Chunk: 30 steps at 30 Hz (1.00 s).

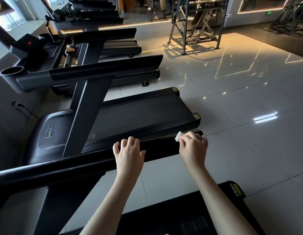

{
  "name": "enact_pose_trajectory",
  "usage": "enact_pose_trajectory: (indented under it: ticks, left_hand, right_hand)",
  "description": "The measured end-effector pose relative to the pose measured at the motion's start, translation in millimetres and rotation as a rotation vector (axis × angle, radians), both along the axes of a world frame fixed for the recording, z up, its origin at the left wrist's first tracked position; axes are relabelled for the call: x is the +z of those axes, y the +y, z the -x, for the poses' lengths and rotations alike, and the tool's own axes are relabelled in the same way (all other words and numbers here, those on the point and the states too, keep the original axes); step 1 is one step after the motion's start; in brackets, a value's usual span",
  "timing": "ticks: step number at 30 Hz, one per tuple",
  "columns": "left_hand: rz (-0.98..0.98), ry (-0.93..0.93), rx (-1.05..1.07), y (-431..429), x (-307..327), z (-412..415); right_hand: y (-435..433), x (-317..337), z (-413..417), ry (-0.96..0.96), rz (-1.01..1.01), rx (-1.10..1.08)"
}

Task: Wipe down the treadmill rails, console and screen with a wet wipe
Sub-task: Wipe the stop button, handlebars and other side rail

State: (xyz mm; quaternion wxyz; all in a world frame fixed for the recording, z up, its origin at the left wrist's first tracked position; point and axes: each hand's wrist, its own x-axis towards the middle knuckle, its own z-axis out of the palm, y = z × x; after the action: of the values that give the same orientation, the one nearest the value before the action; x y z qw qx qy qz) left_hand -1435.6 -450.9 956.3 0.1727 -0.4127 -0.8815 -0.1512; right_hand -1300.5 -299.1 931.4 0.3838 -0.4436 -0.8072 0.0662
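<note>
One rail [160,145], left hand [128,152] resting open (empty), right hand [193,145] — pinching one wipe [178,136]

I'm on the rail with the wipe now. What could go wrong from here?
1. The wet wipe is bunched small in the right hand, so it may cover only a strip of the broad rail.
2. That hand is near the rail's free end; another outward stroke could slip off it.
3. The left hand rests bare on the rail, so that patch may be skipped or smudged.
</note>
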Motion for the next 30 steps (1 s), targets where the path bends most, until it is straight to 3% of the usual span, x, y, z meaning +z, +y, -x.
enact_pose_trajectory:
  ticks: [2, 6, 11, 16, 21, 26, 30]
  left_hand:
    - [-0.012, 0.015, -0.055, 3, -2, -1]
    - [-0.013, 0.023, -0.130, 12, -5, -9]
    - [0.025, -0.015, -0.101, 16, -3, -11]
    - [0.057, -0.025, -0.077, 20, 2, -14]
    - [0.072, -0.016, -0.066, 22, 4, -15]
    - [0.087, -0.009, -0.049, 23, 3, -17]
    - [0.120, 0.016, -0.048, 25, 4, -19]
  right_hand:
    - [-3, 2, 3, 0.040, -0.001, -0.030]
    - [-11, -2, 1, 0.003, -0.064, 0.244]
    - [15, 3, -6, 0.069, -0.014, -0.038]
    - [3, 1, 2, 0.009, -0.044, 0.268]
    - [21, 3, -8, 0.050, -0.019, -0.037]
    - [11, -5, -10, -0.018, -0.078, 0.242]
    - [28, -1, -22, 0.043, -0.032, 0.008]
